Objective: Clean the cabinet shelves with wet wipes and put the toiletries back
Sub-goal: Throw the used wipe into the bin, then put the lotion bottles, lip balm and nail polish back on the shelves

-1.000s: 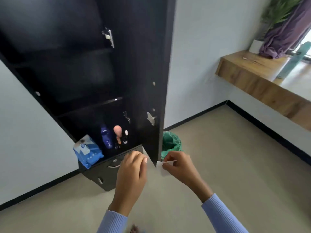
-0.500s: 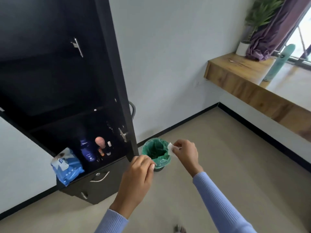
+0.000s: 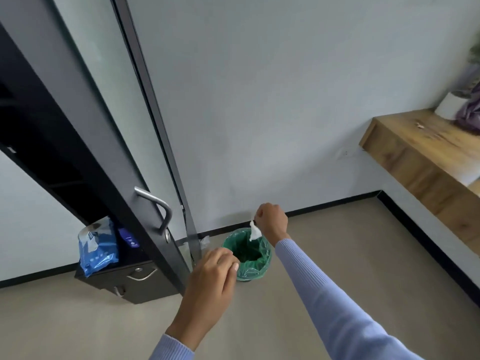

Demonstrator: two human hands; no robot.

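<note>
My right hand pinches a small white used wipe that dangles over the mouth of a green-lined waste bin on the floor. My left hand hovers left of the bin with its fingers curled and nothing in it. The black cabinet stands at the left, its open door edge-on toward me and hiding most of the shelves. A blue pack of wet wipes leans on the lowest shelf edge, with a dark blue bottle just behind it.
The door's metal handle juts out near my left hand. Two drawers sit under the shelves. A wooden ledge with a plant pot runs along the right wall. Beige floor spreads around the bin.
My view swung right, so the cabinet interior slid out of sight behind the door. My right hand carried the wipe from beside the door to above the bin; my left hand followed.
</note>
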